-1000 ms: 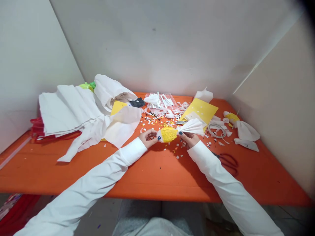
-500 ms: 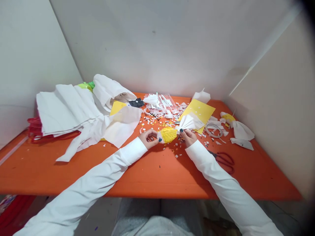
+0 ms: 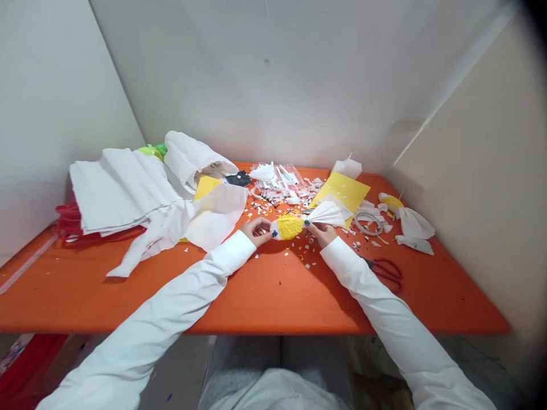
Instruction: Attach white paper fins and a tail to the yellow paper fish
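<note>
Between my two hands is a small yellow and white paper fish [image 3: 289,226] with a pleated white paper tail fanning out to the right. My left hand [image 3: 257,229] pinches its white left end between thumb and fingers. At the joint of the yellow body and the tail, my right hand [image 3: 321,232] grips it, thumb on top. The fish is held above the orange table [image 3: 260,302]. A similar yellow and white paper piece [image 3: 412,221] lies at the right. Scissors with red handles [image 3: 387,272] rest beside my right forearm.
White paper sheets [image 3: 123,188] and a paper roll [image 3: 194,159] pile up at the left over something red. A clear box of pens [image 3: 277,175] stands at the back. Yellow paper [image 3: 342,192], a tape roll [image 3: 368,224] and many paper scraps lie around; walls enclose the table.
Both hands have lifted the paper fish slightly and shifted it a little to the left. My right hand's fingers have moved closer to the yellow body. The camera view has shifted slightly.
</note>
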### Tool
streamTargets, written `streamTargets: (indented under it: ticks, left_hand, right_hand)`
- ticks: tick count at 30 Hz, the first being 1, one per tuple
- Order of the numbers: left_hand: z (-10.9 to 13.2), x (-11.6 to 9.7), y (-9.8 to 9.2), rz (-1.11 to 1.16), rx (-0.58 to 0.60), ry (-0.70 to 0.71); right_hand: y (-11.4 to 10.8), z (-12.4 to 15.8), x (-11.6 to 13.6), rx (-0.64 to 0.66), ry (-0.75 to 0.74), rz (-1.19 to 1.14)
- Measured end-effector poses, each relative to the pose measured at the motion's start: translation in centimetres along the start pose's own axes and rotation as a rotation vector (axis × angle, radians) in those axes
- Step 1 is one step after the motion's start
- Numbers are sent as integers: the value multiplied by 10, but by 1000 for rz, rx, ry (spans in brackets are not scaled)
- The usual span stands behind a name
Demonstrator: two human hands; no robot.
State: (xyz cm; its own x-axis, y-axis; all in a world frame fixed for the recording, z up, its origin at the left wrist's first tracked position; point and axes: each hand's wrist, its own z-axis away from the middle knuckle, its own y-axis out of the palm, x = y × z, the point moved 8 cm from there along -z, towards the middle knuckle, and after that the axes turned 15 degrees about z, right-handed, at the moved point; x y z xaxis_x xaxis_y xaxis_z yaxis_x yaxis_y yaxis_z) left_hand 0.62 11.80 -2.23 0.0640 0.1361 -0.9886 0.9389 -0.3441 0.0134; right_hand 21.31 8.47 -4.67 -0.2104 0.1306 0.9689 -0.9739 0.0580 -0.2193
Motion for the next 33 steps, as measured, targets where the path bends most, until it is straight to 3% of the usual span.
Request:
streamTargets:
  ticks: [6, 11, 15, 18, 24, 30, 33]
  left_hand:
    - [-5, -8, -10, -23, -82, 113]
    - [-7, -36, -32, -123, -182, 266]
    - [5, -70, -19, -529, -17, 572]
    - [15, -74, -6, -729, 74, 666]
    - [20, -65, 11, -707, 184, 528]
    - [15, -54, 5, -155, 72, 302]
    - [9, -40, 7, -55, 44, 197]
  right_hand:
    - [1, 4, -3, 10, 23, -99]
    - [-4, 10, 3, 136, 52, -144]
    - [-14, 16, 0, 171, 115, -118]
    - [-13, 20, 1, 201, 133, -103]
    - [-5, 22, 12, 211, 63, -225]
    - [-5, 17, 14, 183, -29, -337]
    - [-6, 15, 13, 153, -56, -354]
